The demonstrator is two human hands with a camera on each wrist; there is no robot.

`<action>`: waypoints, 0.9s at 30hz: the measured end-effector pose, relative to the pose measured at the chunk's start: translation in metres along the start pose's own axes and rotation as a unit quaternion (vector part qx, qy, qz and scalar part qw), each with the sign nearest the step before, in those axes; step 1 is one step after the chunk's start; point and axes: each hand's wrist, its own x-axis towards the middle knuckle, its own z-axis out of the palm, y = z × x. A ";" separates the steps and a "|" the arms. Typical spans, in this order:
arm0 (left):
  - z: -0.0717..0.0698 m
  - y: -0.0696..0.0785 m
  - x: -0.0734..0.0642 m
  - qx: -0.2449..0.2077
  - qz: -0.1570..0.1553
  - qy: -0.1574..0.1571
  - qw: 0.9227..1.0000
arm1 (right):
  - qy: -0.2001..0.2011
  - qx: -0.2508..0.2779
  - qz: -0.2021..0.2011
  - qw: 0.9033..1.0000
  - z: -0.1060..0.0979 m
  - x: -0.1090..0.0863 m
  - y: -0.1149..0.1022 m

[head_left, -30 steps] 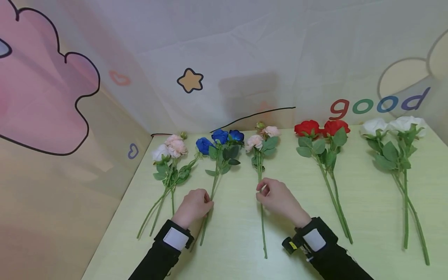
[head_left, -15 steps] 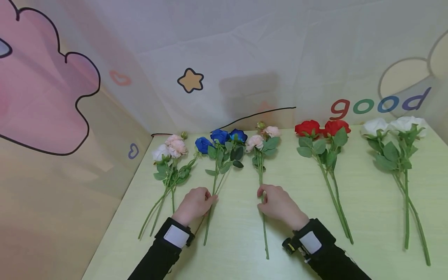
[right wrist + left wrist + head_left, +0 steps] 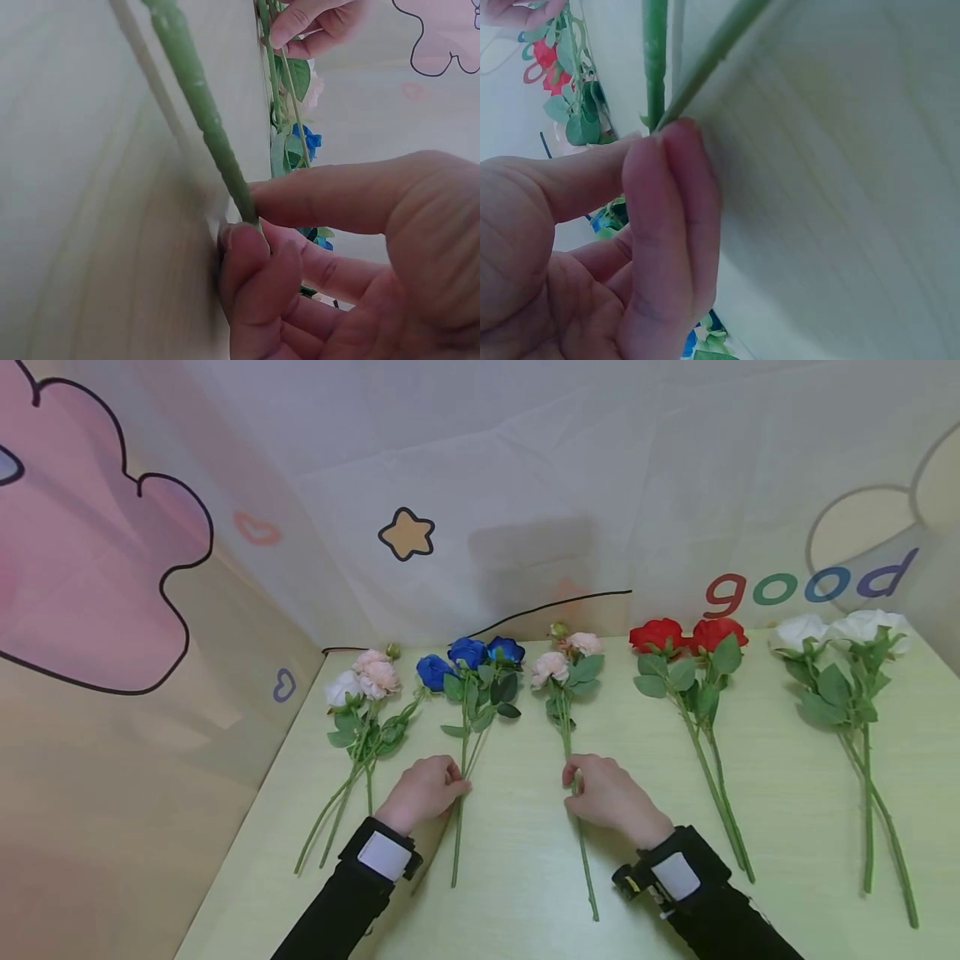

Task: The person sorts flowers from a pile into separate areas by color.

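My left hand (image 3: 426, 789) pinches the crossing stems of the blue roses (image 3: 468, 653), which lie at the middle left of the table in the head view. Up close in the left wrist view, two green stems (image 3: 655, 60) meet at the thumb and fingertips. To the right, my right hand (image 3: 615, 795) holds the stem of the pale pink flowers (image 3: 551, 668) between thumb and fingers. A single thick stem (image 3: 199, 97) runs into that grip in the right wrist view, a little off the tabletop. The pink blooms and a green bud point toward the back wall.
Pink and white flowers (image 3: 375, 675) with crossed stems lie left of the blue roses. Red roses (image 3: 658, 635) and white roses (image 3: 798, 633) lie farther right on the pale table (image 3: 517, 877). A printed cloth backdrop (image 3: 525, 468) rises behind the table's back edge.
Both hands have shifted slightly right. The blue rose stems have swung right at their lower ends with the left hand, and the pink flowers' stem has slanted rightward with the right hand.
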 end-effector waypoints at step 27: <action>-0.023 -0.017 -0.026 0.061 0.024 0.121 0.991 | -0.027 0.127 -0.119 0.984 -0.018 0.003 -0.003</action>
